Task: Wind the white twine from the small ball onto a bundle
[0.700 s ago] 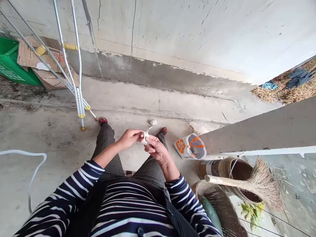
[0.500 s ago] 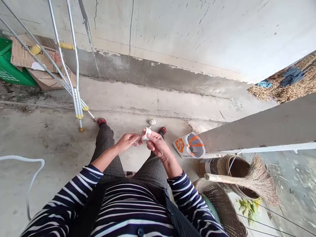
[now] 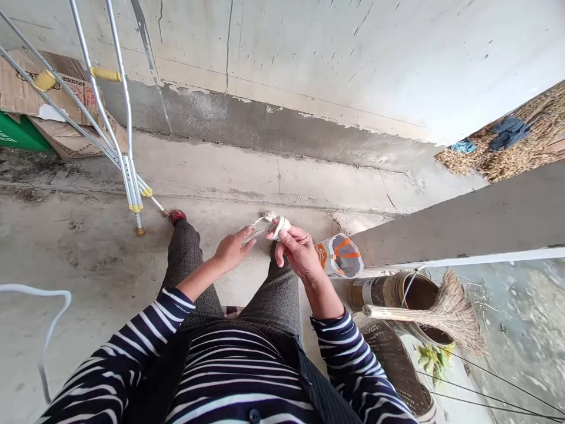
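My right hand point(image 3: 300, 252) is closed, thumb against fingers, on a small looped piece of white yarn work point(image 3: 279, 227). To its left, my left hand point(image 3: 230, 248) has its fingers drawn together on a strand of white yarn point(image 3: 261, 220). Thin strands run across the gap between both hands. Whether a slim needle or hook lies among them I cannot make out. Just beyond my fingers a ball of white yarn point(image 3: 269, 215) rests on the floor, partly hidden behind the right fingers.
Metal crutches point(image 3: 126, 141) lean at the left by cardboard boxes point(image 3: 66, 94). A white and orange bag point(image 3: 339, 256) stands right of my knee. Further right are a bucket point(image 3: 399, 288), a straw broom point(image 3: 450, 312) and a dark woven basket point(image 3: 388, 359). A pale hose point(image 3: 55, 324) lies far left.
My hands have moved apart, the right one going right and slightly up with the white yarn work. Strands now show stretched between them. The view has shifted a little.
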Action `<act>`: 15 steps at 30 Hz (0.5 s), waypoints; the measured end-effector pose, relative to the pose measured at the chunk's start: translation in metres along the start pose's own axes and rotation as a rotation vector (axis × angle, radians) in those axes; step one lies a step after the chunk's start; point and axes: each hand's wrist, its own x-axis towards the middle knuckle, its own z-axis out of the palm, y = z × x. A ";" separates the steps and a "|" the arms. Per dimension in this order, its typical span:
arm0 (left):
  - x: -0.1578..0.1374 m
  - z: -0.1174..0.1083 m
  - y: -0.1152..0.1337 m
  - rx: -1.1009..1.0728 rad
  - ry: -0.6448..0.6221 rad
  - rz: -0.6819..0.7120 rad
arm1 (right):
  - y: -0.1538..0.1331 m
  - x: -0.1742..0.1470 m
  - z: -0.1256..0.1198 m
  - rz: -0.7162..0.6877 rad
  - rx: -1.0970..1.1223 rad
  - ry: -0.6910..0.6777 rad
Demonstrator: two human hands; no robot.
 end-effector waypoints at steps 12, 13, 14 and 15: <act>0.016 0.017 0.046 -0.201 -0.034 0.164 | -0.008 -0.014 -0.010 -0.041 -0.084 0.009; 0.014 0.017 0.044 -0.218 -0.030 0.158 | -0.009 -0.014 -0.011 -0.051 -0.088 0.021; 0.012 0.017 0.042 -0.222 -0.011 0.147 | -0.009 -0.013 -0.011 -0.059 -0.084 0.026; 0.011 0.016 0.042 -0.211 0.016 0.136 | -0.009 -0.013 -0.012 -0.064 -0.077 0.021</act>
